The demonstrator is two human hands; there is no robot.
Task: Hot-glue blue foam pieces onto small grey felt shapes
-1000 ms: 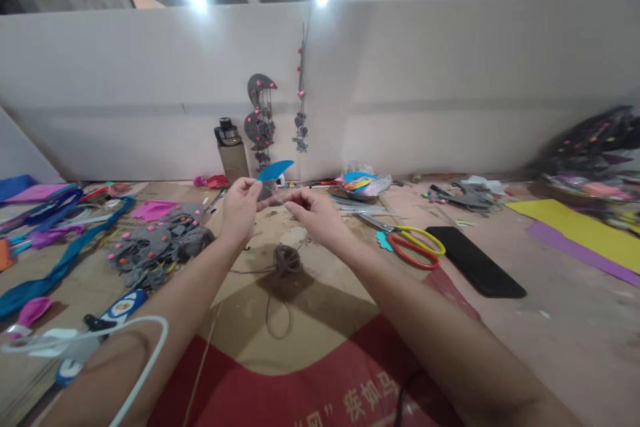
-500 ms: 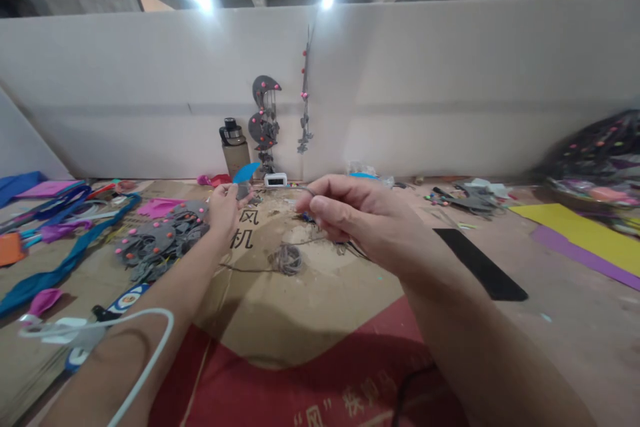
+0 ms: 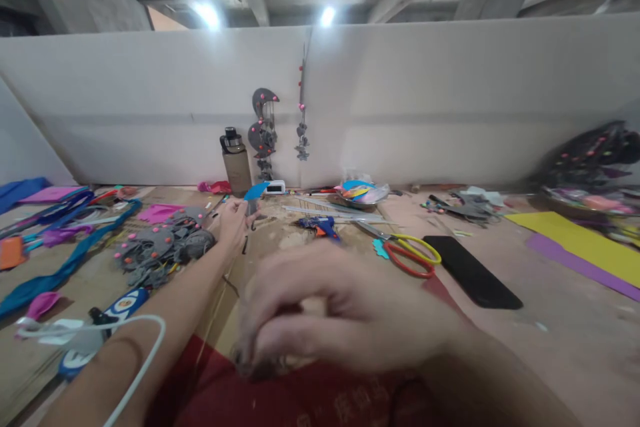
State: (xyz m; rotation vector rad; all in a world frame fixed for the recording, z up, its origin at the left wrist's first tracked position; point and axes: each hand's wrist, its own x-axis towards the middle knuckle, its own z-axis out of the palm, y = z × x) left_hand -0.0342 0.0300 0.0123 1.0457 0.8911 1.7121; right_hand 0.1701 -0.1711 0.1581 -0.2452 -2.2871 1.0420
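Note:
My left hand reaches far forward, its fingers pinched on a small blue curved piece with a grey part below it. Close to me, my right hand is smeared by motion, with thumb and fingers bent together. Under its fingertips shows a blurred grey bundle of cord, apparently gripped. Beyond the right hand lie a blue glue gun and scissors with red and yellow handles. Left of my left forearm is a heap of grey felt shapes with pink and orange balls.
A bottle stands by the white partition, where grey hanging ornaments are fixed. A black phone and yellow sheet lie right. A white cable crosses my left forearm. A bowl sits at the back.
My right hand has dropped toward me and left, and the cord coil that lay on the cardboard is now at its fingers. The glue gun and scissors have come into sight. My left hand keeps the blue piece.

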